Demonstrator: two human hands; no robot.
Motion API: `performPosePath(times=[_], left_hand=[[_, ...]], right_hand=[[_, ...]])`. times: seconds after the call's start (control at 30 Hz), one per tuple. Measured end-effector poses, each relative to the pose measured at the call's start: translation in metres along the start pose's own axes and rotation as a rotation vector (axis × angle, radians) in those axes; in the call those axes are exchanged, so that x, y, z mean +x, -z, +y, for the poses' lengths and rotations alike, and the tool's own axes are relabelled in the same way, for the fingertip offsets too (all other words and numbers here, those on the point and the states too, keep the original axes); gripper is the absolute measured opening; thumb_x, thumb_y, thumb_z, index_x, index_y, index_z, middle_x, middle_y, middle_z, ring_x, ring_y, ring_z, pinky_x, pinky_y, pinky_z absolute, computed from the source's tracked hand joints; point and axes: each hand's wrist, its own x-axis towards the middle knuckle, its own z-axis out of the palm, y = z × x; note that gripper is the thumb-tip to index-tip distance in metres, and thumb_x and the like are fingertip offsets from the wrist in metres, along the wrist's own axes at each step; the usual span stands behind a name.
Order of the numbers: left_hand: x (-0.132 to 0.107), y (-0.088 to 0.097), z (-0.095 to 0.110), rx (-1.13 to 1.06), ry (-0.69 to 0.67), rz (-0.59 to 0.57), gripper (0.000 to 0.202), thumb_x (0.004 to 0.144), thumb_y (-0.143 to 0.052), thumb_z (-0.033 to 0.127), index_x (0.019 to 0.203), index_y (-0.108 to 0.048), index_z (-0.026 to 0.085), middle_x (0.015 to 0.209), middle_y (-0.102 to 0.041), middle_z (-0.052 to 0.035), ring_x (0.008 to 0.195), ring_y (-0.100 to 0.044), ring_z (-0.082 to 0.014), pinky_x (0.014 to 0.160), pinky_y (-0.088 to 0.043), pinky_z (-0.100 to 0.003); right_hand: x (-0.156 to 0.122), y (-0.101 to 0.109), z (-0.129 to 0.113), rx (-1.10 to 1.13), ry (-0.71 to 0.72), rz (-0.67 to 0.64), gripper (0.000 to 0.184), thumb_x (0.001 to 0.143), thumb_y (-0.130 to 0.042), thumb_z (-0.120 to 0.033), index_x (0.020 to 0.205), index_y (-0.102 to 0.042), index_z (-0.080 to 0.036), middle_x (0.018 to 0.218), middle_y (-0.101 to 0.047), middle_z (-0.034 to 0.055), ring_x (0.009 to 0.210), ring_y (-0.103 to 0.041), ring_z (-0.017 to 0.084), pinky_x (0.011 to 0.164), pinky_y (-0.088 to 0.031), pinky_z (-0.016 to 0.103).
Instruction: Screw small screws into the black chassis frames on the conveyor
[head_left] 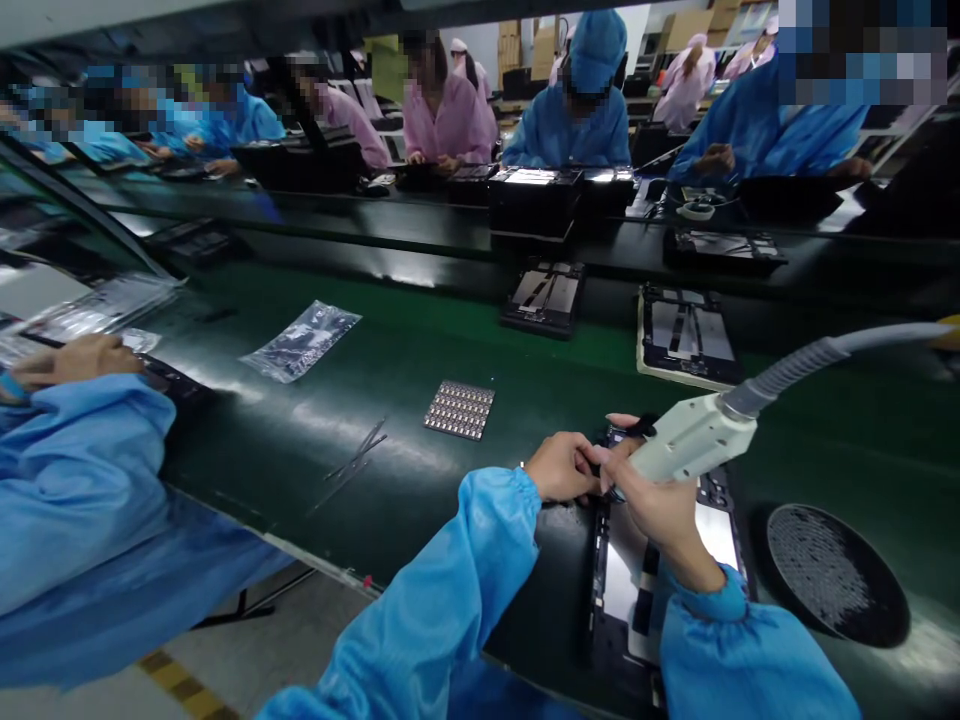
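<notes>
Gripping a pale power screwdriver [697, 435] in the right hand [660, 505], fingers clenched round its body, tip pointed down at the far end of an open tablet chassis [660, 585]. Pinching with the left hand [562, 468] at that same far end, fingertips drawn together just beside the tool's tip; too small to tell whether anything sits between them. Lying flat at the near edge of the green belt [450, 345], toward its right end: the chassis, under both hands. Trailing from the tool's back toward the right edge, a grey hose [810, 362]. Just right of the chassis, a round dark dish [836, 572] of tiny parts. Left of the hands, mid-belt, a small tray [459, 408] and thin tweezers [360, 455]; further left, a clear bag [304, 340]. Near the far edge, two more chassis [545, 295], side by side. At the left end, a co-worker's hand [75, 360] in a blue sleeve.
</notes>
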Motion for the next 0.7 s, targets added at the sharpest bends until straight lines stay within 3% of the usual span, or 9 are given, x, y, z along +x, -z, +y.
performPosePath(times=[0.2, 0.33, 0.4, 0.47, 0.6, 0.7], left_hand=[[-0.006, 0.007, 0.006, -0.027, -0.007, 0.005, 0.019, 0.071, -0.070, 0.014, 0.089, -0.064, 0.012, 0.055, -0.062, 0.0034, 0.048, -0.061, -0.0106, 0.043, -0.046, -0.016], [-0.030, 0.045, 0.008, 0.038, -0.069, 0.256, 0.011, 0.078, -0.067, 0.021, 0.084, -0.069, 0.012, 0.061, -0.066, -0.0004, 0.053, -0.062, -0.0114, 0.051, -0.048, -0.020], [-0.047, 0.065, 0.004, 0.194, -0.094, 0.389, 0.009, 0.078, -0.067, 0.020, 0.081, -0.071, 0.014, 0.065, -0.069, -0.0016, 0.060, -0.064, -0.0134, 0.057, -0.050, -0.022], [-0.062, 0.076, -0.002, 0.376, -0.076, 0.447, 0.008, 0.078, -0.066, 0.018, 0.080, -0.073, 0.016, 0.071, -0.071, -0.0019, 0.067, -0.065, -0.0156, 0.064, -0.050, -0.025], [-0.074, 0.068, -0.013, 0.599, -0.047, 0.485, 0.020, 0.078, -0.070, 0.025, 0.096, -0.073, 0.018, 0.083, -0.070, -0.0032, 0.073, -0.063, -0.0172, 0.070, -0.048, -0.027], [-0.072, 0.053, -0.016, 0.691, -0.064, 0.483, 0.025, 0.074, -0.075, 0.030, 0.096, -0.071, 0.018, 0.089, -0.067, -0.0038, 0.073, -0.061, -0.0173, 0.067, -0.046, -0.027]], right_hand=[[-0.003, -0.002, 0.002, -0.036, 0.016, -0.007, 0.026, 0.077, -0.070, -0.032, 0.094, -0.053, -0.021, 0.050, -0.056, -0.0074, 0.045, -0.056, 0.015, 0.058, -0.052, 0.034], [-0.007, -0.004, 0.003, -0.083, 0.048, -0.025, 0.020, 0.080, -0.067, -0.031, 0.091, -0.053, -0.022, 0.050, -0.054, -0.0075, 0.047, -0.056, 0.015, 0.057, -0.052, 0.033], [-0.008, -0.005, 0.004, -0.070, 0.052, -0.027, 0.020, 0.080, -0.067, -0.031, 0.092, -0.053, -0.022, 0.049, -0.053, -0.0080, 0.045, -0.055, 0.014, 0.055, -0.051, 0.032], [-0.008, -0.007, 0.004, -0.045, 0.047, -0.028, 0.021, 0.080, -0.067, -0.029, 0.094, -0.052, -0.022, 0.049, -0.053, -0.0083, 0.044, -0.054, 0.013, 0.053, -0.050, 0.031], [-0.005, -0.003, -0.006, -0.054, 0.074, -0.018, 0.023, 0.081, -0.067, -0.028, 0.099, -0.055, -0.021, 0.050, -0.055, -0.0079, 0.046, -0.056, 0.014, 0.058, -0.051, 0.033], [-0.008, 0.020, -0.024, -0.065, 0.122, 0.027, 0.037, 0.082, -0.068, -0.027, 0.116, -0.053, -0.022, 0.053, -0.057, -0.0078, 0.049, -0.057, 0.014, 0.062, -0.050, 0.033]])
